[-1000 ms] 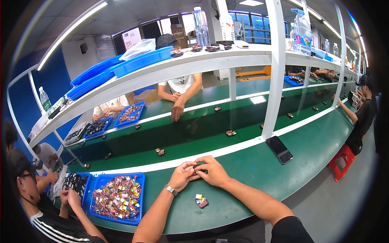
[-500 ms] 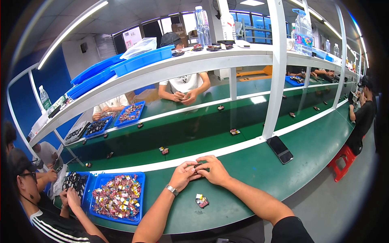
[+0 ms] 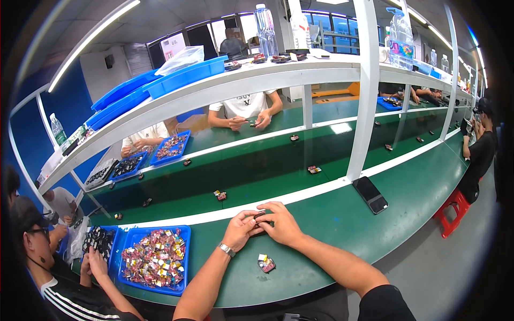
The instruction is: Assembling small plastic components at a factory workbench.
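Over the near green bench, my left hand (image 3: pixel 241 231) and my right hand (image 3: pixel 282 226) meet, fingers closed around one small dark part (image 3: pixel 260 216). Fingers cover most of it, so its exact kind cannot be made out. Closer to me on the bench, apart from both hands, lies a small electronic assembly (image 3: pixel 265 263) with a dark rim, a reddish middle and a white and yellow patch. Left of my left forearm, a blue tray (image 3: pixel 187 257) is heaped with similar reddish pieces bearing white and yellow patches.
A black phone (image 3: pixel 370 195) lies right of my hands. Beyond the white rail, small assemblies (image 3: pixel 220 195) sit spaced along a green conveyor belt (image 3: pixel 257 184). A white post (image 3: pixel 365 107) supports the overhead shelf. One co-worker (image 3: pixel 48 267) sits at left beside a tray of black parts (image 3: pixel 100 241).
The assemblies on the belt have shifted slightly to the right. My hands stay together on the dark part, fingers moved only a little. The co-worker opposite has spread their hands apart.
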A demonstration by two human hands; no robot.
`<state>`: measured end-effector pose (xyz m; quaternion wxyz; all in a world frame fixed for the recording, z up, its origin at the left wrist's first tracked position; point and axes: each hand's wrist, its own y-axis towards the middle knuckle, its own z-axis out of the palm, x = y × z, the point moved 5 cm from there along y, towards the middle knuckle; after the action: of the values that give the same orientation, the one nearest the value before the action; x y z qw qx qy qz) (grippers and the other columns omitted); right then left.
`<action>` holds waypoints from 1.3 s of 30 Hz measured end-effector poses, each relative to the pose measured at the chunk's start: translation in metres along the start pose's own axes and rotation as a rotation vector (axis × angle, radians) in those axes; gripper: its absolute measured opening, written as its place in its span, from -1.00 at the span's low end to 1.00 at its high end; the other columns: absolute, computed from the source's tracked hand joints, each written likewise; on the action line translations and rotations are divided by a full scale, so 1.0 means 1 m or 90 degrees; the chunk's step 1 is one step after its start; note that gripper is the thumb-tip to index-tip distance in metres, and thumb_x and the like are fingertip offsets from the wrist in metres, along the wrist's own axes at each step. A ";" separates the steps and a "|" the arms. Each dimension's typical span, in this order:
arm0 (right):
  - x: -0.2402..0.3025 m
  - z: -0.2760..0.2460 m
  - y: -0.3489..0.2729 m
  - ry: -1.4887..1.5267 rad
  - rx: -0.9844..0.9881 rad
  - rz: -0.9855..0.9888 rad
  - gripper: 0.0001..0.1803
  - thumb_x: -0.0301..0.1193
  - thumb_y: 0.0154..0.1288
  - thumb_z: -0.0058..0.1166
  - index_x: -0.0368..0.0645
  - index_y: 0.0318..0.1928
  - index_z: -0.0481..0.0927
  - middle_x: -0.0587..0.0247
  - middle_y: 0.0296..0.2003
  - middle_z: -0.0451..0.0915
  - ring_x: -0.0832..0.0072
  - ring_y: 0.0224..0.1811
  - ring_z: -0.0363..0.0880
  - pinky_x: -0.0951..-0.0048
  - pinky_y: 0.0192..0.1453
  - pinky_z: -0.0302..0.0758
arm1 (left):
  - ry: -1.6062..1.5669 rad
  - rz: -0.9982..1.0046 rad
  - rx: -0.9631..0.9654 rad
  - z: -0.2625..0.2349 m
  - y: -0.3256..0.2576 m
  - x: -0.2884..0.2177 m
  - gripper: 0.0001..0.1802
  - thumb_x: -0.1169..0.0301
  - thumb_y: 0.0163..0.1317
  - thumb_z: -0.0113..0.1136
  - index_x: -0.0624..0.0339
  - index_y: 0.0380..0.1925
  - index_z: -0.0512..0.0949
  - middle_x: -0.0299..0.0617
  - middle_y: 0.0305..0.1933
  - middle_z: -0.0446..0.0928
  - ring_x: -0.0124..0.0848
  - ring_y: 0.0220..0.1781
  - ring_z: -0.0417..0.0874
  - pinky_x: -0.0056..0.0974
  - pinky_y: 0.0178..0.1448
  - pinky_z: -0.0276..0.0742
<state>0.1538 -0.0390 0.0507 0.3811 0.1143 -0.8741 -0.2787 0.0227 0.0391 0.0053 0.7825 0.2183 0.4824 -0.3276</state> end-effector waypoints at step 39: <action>0.013 0.000 0.000 -0.220 -0.071 -0.181 -0.88 -0.51 0.07 0.19 -0.17 -0.32 0.60 0.30 -0.26 0.53 0.36 -0.17 0.54 0.36 -0.29 0.62 | 0.022 0.004 -0.029 0.003 0.002 0.002 -0.71 0.53 0.37 0.06 0.28 0.06 0.35 -0.07 -0.05 0.59 -0.29 -0.01 0.66 -0.12 0.16 0.65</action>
<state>0.1450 -0.0442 0.0587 0.1883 0.1657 -0.8847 -0.3930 0.0263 0.0382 0.0047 0.7797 0.2074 0.5028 -0.3103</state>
